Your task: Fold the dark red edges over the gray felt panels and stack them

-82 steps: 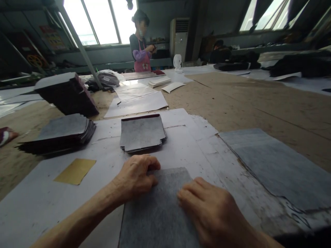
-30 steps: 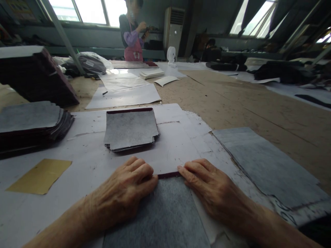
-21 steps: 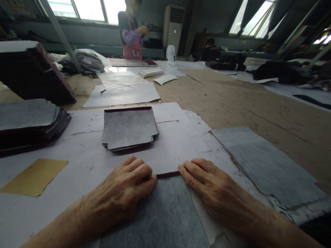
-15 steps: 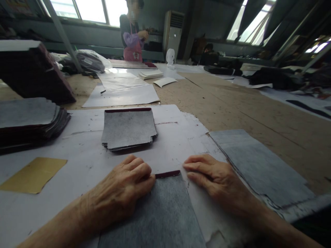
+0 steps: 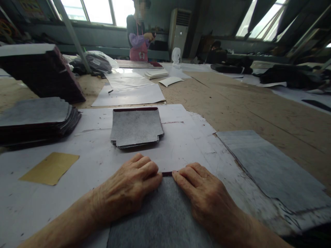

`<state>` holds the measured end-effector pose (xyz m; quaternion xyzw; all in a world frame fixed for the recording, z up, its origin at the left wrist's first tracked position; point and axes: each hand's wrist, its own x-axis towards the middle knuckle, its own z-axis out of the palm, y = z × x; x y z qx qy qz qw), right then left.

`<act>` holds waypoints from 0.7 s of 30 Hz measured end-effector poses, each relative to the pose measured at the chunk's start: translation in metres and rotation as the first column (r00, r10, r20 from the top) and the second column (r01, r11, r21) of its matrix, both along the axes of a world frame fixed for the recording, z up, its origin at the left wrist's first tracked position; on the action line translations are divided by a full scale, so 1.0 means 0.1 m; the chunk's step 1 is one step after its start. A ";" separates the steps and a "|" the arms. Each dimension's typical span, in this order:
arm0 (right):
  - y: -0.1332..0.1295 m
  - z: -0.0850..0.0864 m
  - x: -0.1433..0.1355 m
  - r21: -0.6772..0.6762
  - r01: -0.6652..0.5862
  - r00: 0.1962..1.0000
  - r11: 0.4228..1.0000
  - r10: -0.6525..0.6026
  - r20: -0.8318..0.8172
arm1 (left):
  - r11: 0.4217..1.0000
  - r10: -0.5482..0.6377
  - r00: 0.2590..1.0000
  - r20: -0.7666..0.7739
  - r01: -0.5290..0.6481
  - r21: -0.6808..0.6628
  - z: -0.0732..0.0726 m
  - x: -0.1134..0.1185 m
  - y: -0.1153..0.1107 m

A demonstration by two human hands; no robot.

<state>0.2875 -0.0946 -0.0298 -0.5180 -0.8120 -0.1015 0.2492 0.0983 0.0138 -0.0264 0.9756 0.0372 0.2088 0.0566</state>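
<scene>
A grey fabric piece (image 5: 160, 213) lies in front of me, its far edge folded over into a narrow dark red strip. My left hand (image 5: 134, 182) is closed at the left end of this strip, fingers curled and thumb against the fold. At the right end, my right hand (image 5: 199, 186) has its fingers bent together on the same edge. A short stretch of the red fold shows between the two thumbs. Just beyond my hands sits a small stack of grey pieces (image 5: 136, 127), the top one with a dark red folded edge.
Left are a thick stack of grey pieces (image 5: 33, 110), a tall dark stack (image 5: 43, 74) and a yellow card (image 5: 50, 168). Grey sheets (image 5: 274, 168) lie right. White paper (image 5: 90, 162) covers the near table. Across it stands a person (image 5: 139, 41) in a pink apron.
My right hand has moved left from the white paper onto the folded edge. The left hand stays at the fold. The whole view has shifted slightly.
</scene>
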 end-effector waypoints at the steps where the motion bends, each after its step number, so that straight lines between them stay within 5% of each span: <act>1: 0.00 0.01 0.00 -0.006 0.000 1.000 1.000 0.000 0.011 | 1.000 0.000 1.000 0.024 0.001 -0.030 -0.01 -0.02 0.01; 5: 0.02 0.06 0.00 0.019 -0.028 0.996 0.999 0.027 0.088 | 0.980 0.016 0.997 0.072 -0.001 -0.199 0.00 -0.12 0.06; 11: 0.09 0.08 -0.03 0.014 -0.034 0.982 0.999 0.031 0.185 | 0.965 0.081 0.996 0.021 -0.073 -0.253 0.06 -0.31 0.10; 21: 0.11 0.12 -0.14 0.010 0.009 0.925 1.000 -0.012 0.381 | 0.993 0.048 0.997 0.058 -0.041 -0.108 0.00 -0.35 0.06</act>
